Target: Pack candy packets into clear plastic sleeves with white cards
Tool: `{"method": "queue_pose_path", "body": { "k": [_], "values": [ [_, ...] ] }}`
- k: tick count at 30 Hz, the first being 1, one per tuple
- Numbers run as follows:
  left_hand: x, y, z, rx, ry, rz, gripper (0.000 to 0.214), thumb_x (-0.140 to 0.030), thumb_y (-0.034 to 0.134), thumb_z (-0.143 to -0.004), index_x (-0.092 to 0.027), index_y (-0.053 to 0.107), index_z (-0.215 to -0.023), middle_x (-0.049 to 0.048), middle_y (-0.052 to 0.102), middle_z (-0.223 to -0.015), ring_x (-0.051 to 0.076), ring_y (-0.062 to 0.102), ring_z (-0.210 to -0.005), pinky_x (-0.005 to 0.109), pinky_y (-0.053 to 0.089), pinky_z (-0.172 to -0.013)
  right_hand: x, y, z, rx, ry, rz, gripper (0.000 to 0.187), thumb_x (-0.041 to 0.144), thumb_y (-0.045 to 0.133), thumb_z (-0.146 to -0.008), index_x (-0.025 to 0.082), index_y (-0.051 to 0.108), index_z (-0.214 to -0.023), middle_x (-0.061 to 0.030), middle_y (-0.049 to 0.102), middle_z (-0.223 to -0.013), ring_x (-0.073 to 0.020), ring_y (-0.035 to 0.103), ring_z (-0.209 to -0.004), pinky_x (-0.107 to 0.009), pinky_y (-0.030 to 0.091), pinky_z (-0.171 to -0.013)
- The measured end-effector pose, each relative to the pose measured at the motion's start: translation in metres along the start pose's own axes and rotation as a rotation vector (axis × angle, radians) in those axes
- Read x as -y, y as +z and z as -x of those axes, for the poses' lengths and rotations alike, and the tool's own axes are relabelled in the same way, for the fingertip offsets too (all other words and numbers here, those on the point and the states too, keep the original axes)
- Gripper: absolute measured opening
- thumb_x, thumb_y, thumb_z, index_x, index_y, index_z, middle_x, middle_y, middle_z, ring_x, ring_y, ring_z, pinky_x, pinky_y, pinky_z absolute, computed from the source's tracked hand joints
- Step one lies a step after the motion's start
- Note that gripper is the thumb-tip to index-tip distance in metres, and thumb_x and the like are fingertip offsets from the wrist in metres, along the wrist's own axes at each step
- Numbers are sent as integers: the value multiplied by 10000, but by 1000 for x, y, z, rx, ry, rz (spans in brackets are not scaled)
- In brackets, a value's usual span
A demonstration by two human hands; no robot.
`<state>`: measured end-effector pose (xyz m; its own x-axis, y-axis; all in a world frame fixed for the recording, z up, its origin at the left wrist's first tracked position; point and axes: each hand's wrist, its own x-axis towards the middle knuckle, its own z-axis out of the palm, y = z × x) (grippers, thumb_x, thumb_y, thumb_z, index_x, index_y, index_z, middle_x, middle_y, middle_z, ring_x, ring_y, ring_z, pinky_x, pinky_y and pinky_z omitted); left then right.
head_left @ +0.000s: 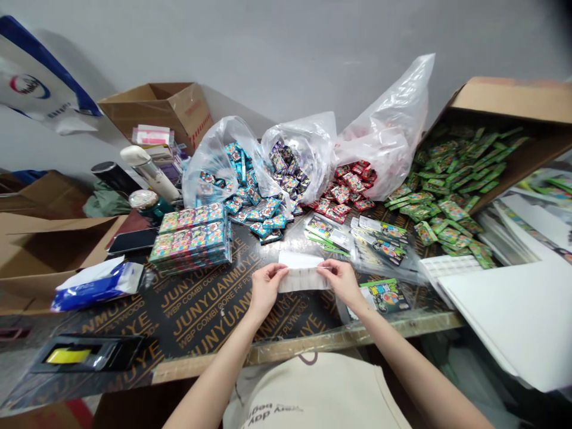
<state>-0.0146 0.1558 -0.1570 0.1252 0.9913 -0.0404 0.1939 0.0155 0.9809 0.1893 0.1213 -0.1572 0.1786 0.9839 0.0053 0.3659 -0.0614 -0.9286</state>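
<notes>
Between my two hands a small white sheet of paper (pixel 304 275) is stretched above the dark tabletop. My left hand (pixel 267 290) pinches its left edge, thumb against fingers. At the right edge my right hand (pixel 343 283) pinches it the same way. A crease runs across the sheet. Just beyond it lie printed cards in clear sleeves (pixel 328 231). Near my right wrist is another green and black printed packet (pixel 385 296). Loose blue packs (pixel 263 217) and red packs (pixel 342 193) are heaped farther back.
Stacked packs (pixel 190 238) stand at left, beside a phone (pixel 131 241) and a blue wipes pack (pixel 98 286). Plastic bags (pixel 299 134) line the wall. A tipped cardboard box (pixel 513 101) spills green packs (pixel 451 205) at right, near white sheets (pixel 513 304).
</notes>
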Motion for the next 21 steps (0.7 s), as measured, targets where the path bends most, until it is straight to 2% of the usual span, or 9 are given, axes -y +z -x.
{"method": "queue_pose_path", "body": {
  "k": [3, 5, 8, 10, 12, 13, 16, 18, 21],
  "values": [
    [-7, -6, 0, -18, 126, -203, 197, -360, 594, -718, -182, 672, -685, 14, 606, -662, 149, 532, -633, 242, 393, -588, 9, -6, 2, -87, -143, 249, 192, 372, 582, -743, 202, 646, -681, -74, 593, -893, -231, 496, -896, -345, 375, -754],
    [-13, -10, 0, 0, 153, -210, 194, -356, 603, -707, -180, 664, -654, 21, 582, -697, 151, 523, -674, 243, 394, -608, 11, -10, 3, 0, -149, 224, 211, 369, 546, -769, 199, 624, -670, -57, 591, -845, -214, 499, -860, -319, 374, -721],
    [-19, -13, -3, 190, 1, -13, 225, -368, 616, -686, -149, 630, -634, 16, 570, -642, 128, 515, -597, 228, 393, -556, 7, -12, 2, 194, -55, 31, 251, 368, 487, -800, 173, 575, -669, 4, 512, -599, -131, 460, -589, -240, 334, -539],
    [-19, -11, -5, 356, -138, 76, 231, -364, 649, -649, -136, 612, -644, 2, 572, -574, 106, 499, -509, 209, 374, -493, 2, -12, 2, 239, 8, -41, 247, 370, 497, -788, 163, 558, -667, 27, 469, -551, -103, 407, -516, -219, 288, -483],
    [-13, -6, -8, 429, -207, 50, 227, -338, 691, -598, -131, 611, -640, -7, 577, -523, 96, 490, -456, 197, 360, -452, -3, -13, 2, 271, 39, -40, 238, 365, 504, -781, 159, 562, -678, 32, 466, -543, -95, 391, -496, -214, 273, -468],
    [-8, -3, -10, 419, -221, 13, 222, -321, 708, -570, -129, 611, -626, -11, 575, -498, 94, 486, -436, 194, 355, -435, -6, -16, 2, 289, 39, -14, 238, 361, 491, -789, 159, 571, -693, 30, 475, -547, -96, 397, -496, -215, 279, -471],
    [11, 4, -16, 340, -264, -61, 218, -301, 725, -519, -129, 598, -561, -22, 547, -427, 94, 473, -387, 195, 355, -396, -21, -37, 3, 274, -49, 196, 208, 324, 477, -804, 174, 598, -882, -4, 555, -694, -129, 488, -621, -240, 360, -582],
    [24, 4, -19, 316, -330, -42, 233, -306, 730, -497, -128, 587, -544, -16, 560, -430, 100, 489, -386, 202, 379, -395, -37, -61, 6, 225, -102, 459, 302, 320, 586, -734, 206, 571, -1014, -42, 567, -862, -180, 512, -804, -296, 376, -719],
    [38, -3, -23, 314, -407, -3, 261, -321, 736, -478, -125, 580, -551, -7, 586, -455, 105, 513, -398, 215, 417, -413, -61, -98, 13, 207, -48, 821, 431, 301, 758, -532, 219, 590, -921, -65, 535, -930, -260, 459, -937, -381, 341, -794]
  ]
}}
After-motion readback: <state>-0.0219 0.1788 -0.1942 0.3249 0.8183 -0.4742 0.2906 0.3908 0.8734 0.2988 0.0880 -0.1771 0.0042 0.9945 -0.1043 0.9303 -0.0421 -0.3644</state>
